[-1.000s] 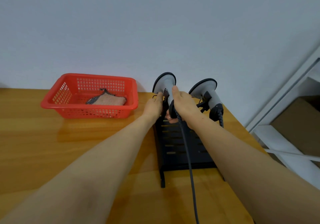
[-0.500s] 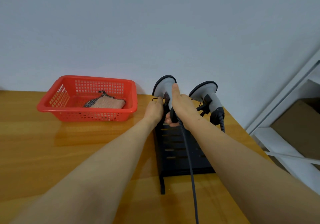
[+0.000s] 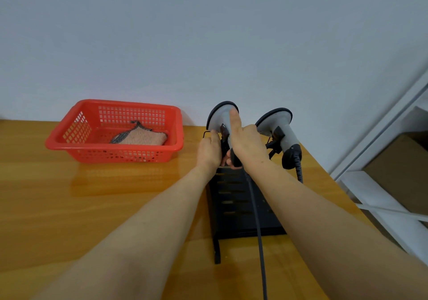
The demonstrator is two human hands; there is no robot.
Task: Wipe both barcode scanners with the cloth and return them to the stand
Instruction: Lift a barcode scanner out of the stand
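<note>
R hand [image 3: 247,146] gripped scanner 1 [image 3: 221,116] at the stand [image 3: 234,207] top; L hand [image 3: 209,149] held the stand beside it. Just right of R hand, scanner 2 [image 3: 276,121] sat racked. Well left of L hand, cloth [image 3: 143,137] lay in basket [image 3: 111,146]. Wiped or not: unclear.

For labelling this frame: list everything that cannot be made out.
Head view:
- Handle of left scanner: covered by right hand and left hand.
- Grip of left hand: its own back hides the fingers.
- End of cable: cut off by bottom edge.
- Lower part of cloth: behind red basket wall.
</note>
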